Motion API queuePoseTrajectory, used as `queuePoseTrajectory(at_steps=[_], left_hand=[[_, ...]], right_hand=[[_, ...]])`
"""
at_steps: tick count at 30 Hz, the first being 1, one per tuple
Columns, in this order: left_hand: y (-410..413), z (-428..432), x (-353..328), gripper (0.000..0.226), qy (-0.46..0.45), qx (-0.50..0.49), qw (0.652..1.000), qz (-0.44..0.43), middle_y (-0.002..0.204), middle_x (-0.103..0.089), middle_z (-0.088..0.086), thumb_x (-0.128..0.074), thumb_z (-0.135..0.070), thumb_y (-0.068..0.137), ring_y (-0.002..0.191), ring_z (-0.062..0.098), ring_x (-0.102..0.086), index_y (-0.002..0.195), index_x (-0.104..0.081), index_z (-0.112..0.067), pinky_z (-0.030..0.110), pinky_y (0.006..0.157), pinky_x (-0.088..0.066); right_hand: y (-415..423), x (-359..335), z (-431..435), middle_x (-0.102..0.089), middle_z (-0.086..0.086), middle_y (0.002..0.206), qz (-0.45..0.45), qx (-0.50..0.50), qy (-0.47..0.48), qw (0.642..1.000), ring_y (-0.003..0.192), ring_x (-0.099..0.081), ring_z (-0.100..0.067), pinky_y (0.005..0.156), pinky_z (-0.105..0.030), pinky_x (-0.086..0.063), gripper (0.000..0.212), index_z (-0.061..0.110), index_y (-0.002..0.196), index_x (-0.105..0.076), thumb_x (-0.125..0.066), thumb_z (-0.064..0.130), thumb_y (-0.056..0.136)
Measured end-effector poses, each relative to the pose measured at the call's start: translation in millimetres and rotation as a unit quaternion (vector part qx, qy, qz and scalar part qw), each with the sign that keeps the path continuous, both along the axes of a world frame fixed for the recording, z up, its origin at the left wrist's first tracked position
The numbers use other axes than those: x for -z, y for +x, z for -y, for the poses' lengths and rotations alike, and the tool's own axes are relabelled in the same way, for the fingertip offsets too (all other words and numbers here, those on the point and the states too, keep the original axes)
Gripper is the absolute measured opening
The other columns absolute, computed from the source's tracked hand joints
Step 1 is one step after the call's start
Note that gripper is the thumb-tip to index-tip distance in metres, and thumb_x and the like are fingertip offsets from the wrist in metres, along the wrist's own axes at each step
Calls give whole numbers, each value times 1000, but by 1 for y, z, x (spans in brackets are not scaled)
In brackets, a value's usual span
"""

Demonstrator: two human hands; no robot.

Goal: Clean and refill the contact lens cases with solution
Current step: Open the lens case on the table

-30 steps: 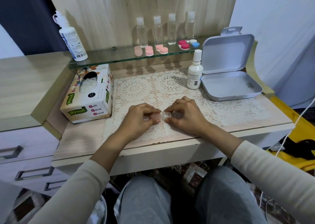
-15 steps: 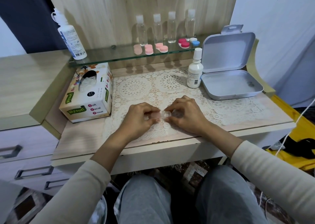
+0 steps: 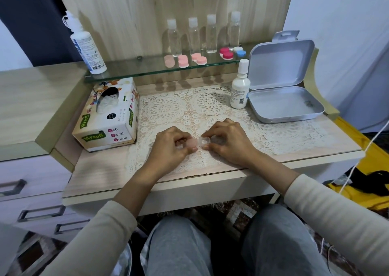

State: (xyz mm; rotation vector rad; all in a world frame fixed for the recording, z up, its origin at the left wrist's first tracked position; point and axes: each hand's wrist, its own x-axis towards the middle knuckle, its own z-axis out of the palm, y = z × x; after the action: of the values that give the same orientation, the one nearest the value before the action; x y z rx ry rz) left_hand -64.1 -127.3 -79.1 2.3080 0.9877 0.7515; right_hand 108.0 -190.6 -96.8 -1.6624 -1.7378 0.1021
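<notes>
A small clear contact lens case [image 3: 203,140] with a pale pink cap lies on the lace mat [image 3: 189,109], held between both hands. My left hand [image 3: 171,145] pinches its pink cap end. My right hand [image 3: 228,142] pinches the clear end; most of the case is hidden by fingers. A small white solution bottle [image 3: 240,86] stands upright at the back right of the mat. Several more lens cases, pink [image 3: 182,61], red [image 3: 226,54] and blue-white [image 3: 240,51], sit on the glass shelf [image 3: 130,69].
A tissue box [image 3: 108,116] stands left of the mat. An open grey tin [image 3: 284,105] lies at the right. On the shelf stand several clear travel bottles [image 3: 211,36] and a large white bottle [image 3: 87,48]. Drawers are at the left.
Both hands stay on the case at the same spot; the fingers shifted slightly and the pink cap shows a little more.
</notes>
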Motion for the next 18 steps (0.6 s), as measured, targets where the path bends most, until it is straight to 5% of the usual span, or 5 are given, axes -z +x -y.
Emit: queuePoseTrajectory(at_steps=[3, 7, 11, 15, 18], left_hand=[[-3, -3, -1, 30, -29, 43, 998, -20, 98, -59, -3, -72, -10, 77, 96, 11, -55, 107, -68, -10, 7, 82, -40], [-4, -7, -2, 31, -16, 86, 994, -72, 103, -57, -7, -66, -9, 83, 99, 9, -41, 113, -65, -16, 6, 81, -33], [-4, -6, -2, 41, -26, 46, 997, -63, 104, -57, -7, -76, -27, 73, 102, 7, -43, 112, -66, -18, 18, 90, -40], [0, 0, 1, 41, 14, -76, 997, -14, 86, -62, -3, -83, -43, 58, 83, 11, -55, 84, -67, -15, 25, 72, -46], [3, 0, 6, 34, 44, -80, 996, -21, 81, -62, -3, -81, -42, 62, 81, 12, -53, 79, -66, -15, 24, 68, -39]], right_hand=[[0, 1, 0, -69, 2, 93, -3, -4, 2, 1000, 82, -48, -16, 74, -32, -34, 28, 18, 97, -73, -77, 30, 71], [0, 1, 0, -69, 1, 92, 1, -4, 4, 1000, 81, -48, -17, 74, -32, -34, 28, 17, 96, -73, -76, 30, 72], [-1, 0, 0, -69, 1, 91, -3, -1, 1, 1000, 81, -48, -17, 74, -32, -35, 28, 16, 97, -73, -76, 28, 71], [-2, -2, 1, -69, 1, 93, 1, 8, -4, 1000, 83, -47, -17, 74, -31, -33, 28, 16, 98, -73, -77, 26, 71], [-2, -3, 0, -69, 1, 93, 0, 8, -9, 1000, 83, -47, -17, 75, -30, -33, 29, 16, 98, -73, -77, 27, 71]])
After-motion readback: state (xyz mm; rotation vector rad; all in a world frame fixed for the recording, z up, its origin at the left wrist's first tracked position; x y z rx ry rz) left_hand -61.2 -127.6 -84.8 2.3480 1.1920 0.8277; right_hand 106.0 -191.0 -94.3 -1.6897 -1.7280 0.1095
